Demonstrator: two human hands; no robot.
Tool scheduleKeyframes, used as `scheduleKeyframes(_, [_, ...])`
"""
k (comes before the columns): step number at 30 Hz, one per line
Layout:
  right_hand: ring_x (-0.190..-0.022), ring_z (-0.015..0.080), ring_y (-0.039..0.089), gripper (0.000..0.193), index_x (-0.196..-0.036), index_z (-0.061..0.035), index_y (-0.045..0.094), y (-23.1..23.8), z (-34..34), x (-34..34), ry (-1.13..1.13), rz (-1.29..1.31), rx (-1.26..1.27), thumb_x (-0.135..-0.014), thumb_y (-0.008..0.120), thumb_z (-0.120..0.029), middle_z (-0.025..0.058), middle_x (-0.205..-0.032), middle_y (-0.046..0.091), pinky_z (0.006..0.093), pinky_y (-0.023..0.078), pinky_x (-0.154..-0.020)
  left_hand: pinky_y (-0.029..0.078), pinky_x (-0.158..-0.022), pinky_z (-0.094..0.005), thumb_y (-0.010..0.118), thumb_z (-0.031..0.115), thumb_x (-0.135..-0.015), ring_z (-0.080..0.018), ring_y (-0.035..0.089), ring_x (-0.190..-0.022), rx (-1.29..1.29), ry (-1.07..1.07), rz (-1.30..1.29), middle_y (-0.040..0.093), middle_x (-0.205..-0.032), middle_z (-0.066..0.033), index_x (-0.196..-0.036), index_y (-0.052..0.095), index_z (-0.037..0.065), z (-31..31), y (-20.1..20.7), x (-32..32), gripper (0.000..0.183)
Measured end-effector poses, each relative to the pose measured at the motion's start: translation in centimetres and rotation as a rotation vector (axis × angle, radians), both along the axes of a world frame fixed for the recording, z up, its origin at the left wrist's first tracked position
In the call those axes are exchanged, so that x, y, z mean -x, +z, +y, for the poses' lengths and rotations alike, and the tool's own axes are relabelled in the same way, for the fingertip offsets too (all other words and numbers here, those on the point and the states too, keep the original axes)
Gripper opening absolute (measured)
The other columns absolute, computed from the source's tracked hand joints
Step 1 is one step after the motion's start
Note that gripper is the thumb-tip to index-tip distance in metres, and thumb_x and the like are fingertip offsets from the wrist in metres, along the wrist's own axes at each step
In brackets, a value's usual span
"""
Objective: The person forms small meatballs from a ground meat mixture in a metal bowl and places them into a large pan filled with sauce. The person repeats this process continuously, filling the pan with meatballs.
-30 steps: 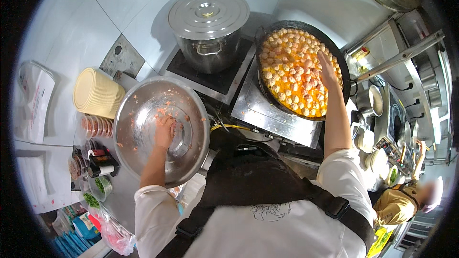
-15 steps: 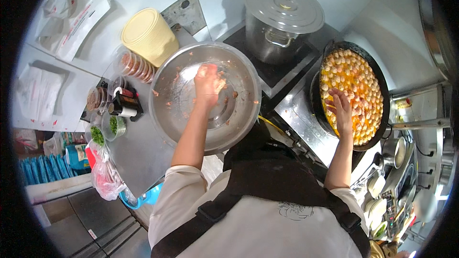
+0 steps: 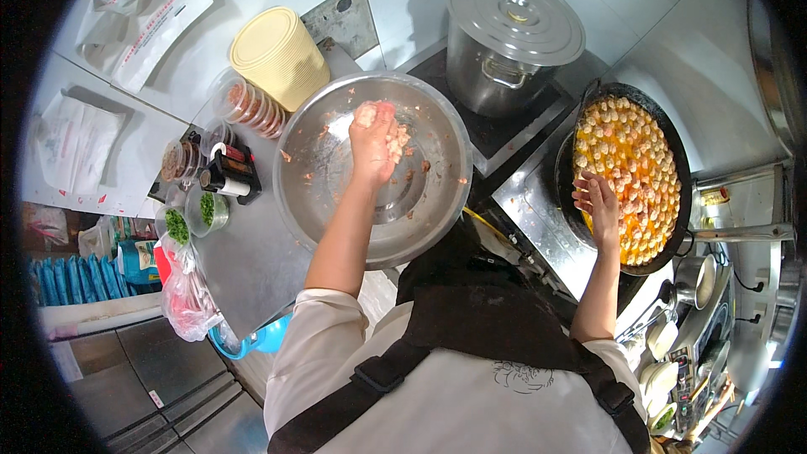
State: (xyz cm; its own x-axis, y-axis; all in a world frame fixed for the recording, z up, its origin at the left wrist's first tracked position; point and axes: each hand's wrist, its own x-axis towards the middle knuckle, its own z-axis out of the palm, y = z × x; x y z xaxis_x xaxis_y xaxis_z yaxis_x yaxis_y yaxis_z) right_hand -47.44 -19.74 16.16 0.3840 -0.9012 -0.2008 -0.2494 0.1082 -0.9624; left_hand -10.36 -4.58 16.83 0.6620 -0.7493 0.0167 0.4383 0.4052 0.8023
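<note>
A wide metal bowl (image 3: pixel 303 193), its inside smeared with pinkish scraps, stands left of centre. My left hand (image 3: pixel 374 147) is over it, fingers closed round a lump of pale pink minced meat (image 3: pixel 395 141) that bulges out beside them. To the right, a big black pan (image 3: pixel 683 147) holds many small pale meatballs (image 3: pixel 643 139) in orange-yellow liquid. My right hand (image 3: pixel 598 202) hovers at the pan's left side, fingers loosely bent and apart. I see nothing in it.
Behind stands a lidded steel stockpot (image 3: pixel 504 59). Left of the bowl are a ribbed yellow tub (image 3: pixel 282 59), stacked clear containers (image 3: pixel 248 105), a black-and-white bottle (image 3: pixel 227 181) and cups of chopped greens (image 3: pixel 206 210). A small pot (image 3: pixel 696 282) sits right of the pan.
My left hand has closed more tightly, and the meat shows more plainly at its sides. The right hand's fingers have curled slightly near the pan's left side. The whole view has shifted a little.
</note>
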Motion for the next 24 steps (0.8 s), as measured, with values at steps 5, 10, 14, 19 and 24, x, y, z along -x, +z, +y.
scheduleKeyframes(5, [-0.080, 0.0113, 0.058, 0.035, -0.116, -0.0030, 0.054, -0.4, 0.1, 0.6, -0.007, -0.006, -0.005, -0.096, 0.044, -0.031, 0.0074, -0.098, 0.063, 0.0245, 0.048, -0.068, 0.036, -0.045, -0.0196, 0.061, 0.016, -0.087, -0.0041, 0.039, -0.052, -0.057, -0.012, 0.077, 0.046, -0.068, 0.0044, -0.088, 0.054, 0.009, -0.4, 1.0, 1.1, 0.011])
scheduleKeyframes(10, [-0.079, 0.0107, 0.058, 0.032, -0.114, -0.0029, 0.055, 0.3, 0.1, 0.7, -0.005, -0.007, -0.005, -0.096, 0.045, -0.027, 0.0071, -0.097, 0.063, 0.0232, 0.048, -0.067, 0.039, -0.044, -0.0202, 0.066, 0.013, -0.084, -0.0055, 0.045, -0.055, 0.032, -0.091, 0.134, 0.052, -0.072, 0.0013, -0.091, 0.057, 0.008, 0.1, 2.1, -0.4, 0.013])
scheduleKeyframes(14, [-0.079, 0.0107, 0.060, 0.029, -0.114, -0.0025, 0.055, 2.1, 0.6, -2.4, 0.060, -0.005, 0.038, -0.095, 0.047, -0.022, 0.0075, -0.096, 0.063, 0.0231, 0.049, -0.067, 0.034, -0.036, -0.0204, 0.066, 0.014, -0.084, -0.0058, 0.044, -0.048, -0.050, -0.038, -0.023, 0.053, -0.067, -0.0004, -0.086, 0.055, 0.006, -0.1, 1.4, 0.9, 0.014])
scheduleKeyframes(19, [-0.075, 0.0087, 0.057, 0.036, -0.120, -0.0035, 0.052, 5.7, 3.6, -11.6, 0.411, -0.044, 0.316, -0.085, 0.059, -0.006, 0.0070, -0.104, 0.059, 0.0229, 0.050, -0.068, 0.038, -0.041, -0.0230, 0.064, 0.017, -0.085, -0.0088, 0.048, -0.049, -0.233, -0.086, -0.389, 0.056, -0.065, -0.0031, -0.080, 0.059, 0.002, -0.9, 1.2, 3.6, 0.016])
scheduleKeyframes(24, [-0.073, 0.0184, 0.061, 0.044, -0.111, -0.0039, 0.057, 8.6, 6.2, -19.2, 0.564, -0.035, 0.828, -0.069, 0.071, -0.004, 0.0096, -0.092, 0.060, 0.0262, 0.050, -0.062, 0.046, -0.063, -0.0302, 0.057, 0.012, -0.082, -0.0168, 0.058, -0.067, -0.256, -0.289, -0.933, 0.060, -0.071, -0.0084, -0.083, 0.061, 0.001, -1.1, 1.8, 4.4, 0.012])
